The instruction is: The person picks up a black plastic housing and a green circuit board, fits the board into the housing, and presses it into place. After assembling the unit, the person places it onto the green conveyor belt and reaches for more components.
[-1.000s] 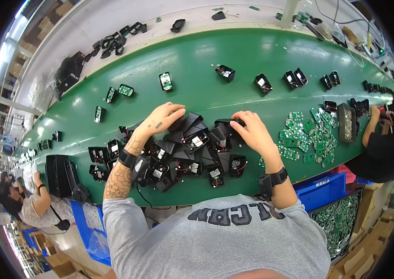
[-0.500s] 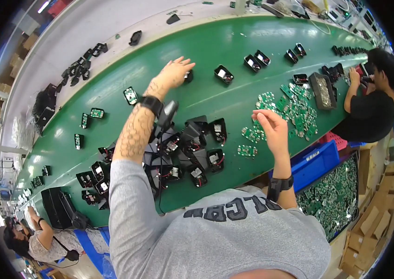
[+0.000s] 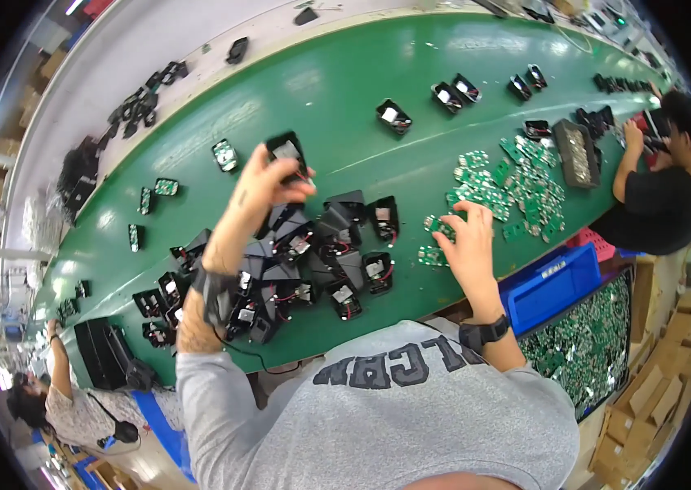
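Observation:
My left hand (image 3: 260,181) grips a black plastic housing (image 3: 286,150), tilted so that a pale part and wires inside it show. Below that hand lies a heap of similar black housings (image 3: 280,249), several with red wires and silvery parts. My right hand (image 3: 471,250) hovers by the near edge of a spread of green circuit boards (image 3: 517,184). Its thumb and fingers are bent but apart, close to a few loose boards (image 3: 432,256); nothing shows between them. Both wrists wear black bands.
Housings with boards (image 3: 224,155) stand left on the green work surface (image 3: 337,90); open housings (image 3: 394,117) stand farther back. A tray of small metal parts (image 3: 575,153) is at right. A blue bin (image 3: 553,282) and a board-filled tray (image 3: 586,343) sit below. Co-workers flank me.
My left hand has come back toward me from its outstretched reach, now holding a black housing. My right hand has moved slightly down and its fingers have spread from a near pinch.

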The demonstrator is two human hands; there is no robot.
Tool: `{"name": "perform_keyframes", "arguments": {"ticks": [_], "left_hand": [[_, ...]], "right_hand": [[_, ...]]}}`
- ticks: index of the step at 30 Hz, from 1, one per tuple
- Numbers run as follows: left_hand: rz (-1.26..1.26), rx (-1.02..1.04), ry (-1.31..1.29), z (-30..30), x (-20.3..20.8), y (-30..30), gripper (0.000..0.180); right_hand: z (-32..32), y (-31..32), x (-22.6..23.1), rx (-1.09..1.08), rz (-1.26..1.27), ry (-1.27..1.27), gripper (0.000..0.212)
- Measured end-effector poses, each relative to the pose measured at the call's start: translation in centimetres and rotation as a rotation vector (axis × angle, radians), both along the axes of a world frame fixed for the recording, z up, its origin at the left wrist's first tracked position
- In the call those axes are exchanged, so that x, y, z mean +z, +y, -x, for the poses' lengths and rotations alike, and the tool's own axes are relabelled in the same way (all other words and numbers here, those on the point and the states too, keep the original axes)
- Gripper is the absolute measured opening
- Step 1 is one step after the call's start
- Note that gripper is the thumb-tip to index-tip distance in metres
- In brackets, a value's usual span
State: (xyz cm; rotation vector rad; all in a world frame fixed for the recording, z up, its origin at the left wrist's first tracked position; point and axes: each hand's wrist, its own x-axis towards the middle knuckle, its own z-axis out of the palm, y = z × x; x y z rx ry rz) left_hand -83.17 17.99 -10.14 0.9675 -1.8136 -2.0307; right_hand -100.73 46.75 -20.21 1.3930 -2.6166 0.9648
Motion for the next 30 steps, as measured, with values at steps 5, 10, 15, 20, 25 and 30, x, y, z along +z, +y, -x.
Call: {"name": "perform_keyframes", "arguments": {"ticks": [5, 10, 15, 20, 25, 30], "left_hand": [[-0.241, 0.055, 0.211, -3.6, 1.6, 7.8, 0.057], [-0.039, 0.175, 0.211, -4.3, 2.4, 11.2, 0.058], [-0.04, 0.18, 0.236, -4.0, 1.8, 11.8, 0.06], [-0.045, 0.144, 0.21, -3.7, 1.7, 11.8, 0.059], [-0.095, 0.062, 0.196, -3.2, 1.6, 12.0, 0.058], [-0.113, 0.053, 0.18, -3.0, 1.6, 12.3, 0.057]], "right_hand": [[1.0, -0.3, 0.3, 0.231, 0.184, -0.358, 0.018], [-0.7, -1.9, 5.2, 0.199, 0.225, -0.794, 0.037], [-1.2, -2.7, 7.7, 0.67, 0.255, -0.543, 0.043], [-1.5, -2.6, 8.4, 0.777, 0.254, -0.665, 0.03], [-1.8, -4.1, 8.1, 0.781, 0.305, -0.63, 0.034], [-1.8, -4.7, 7.7, 0.764, 0.308, -0.643, 0.041]]}}
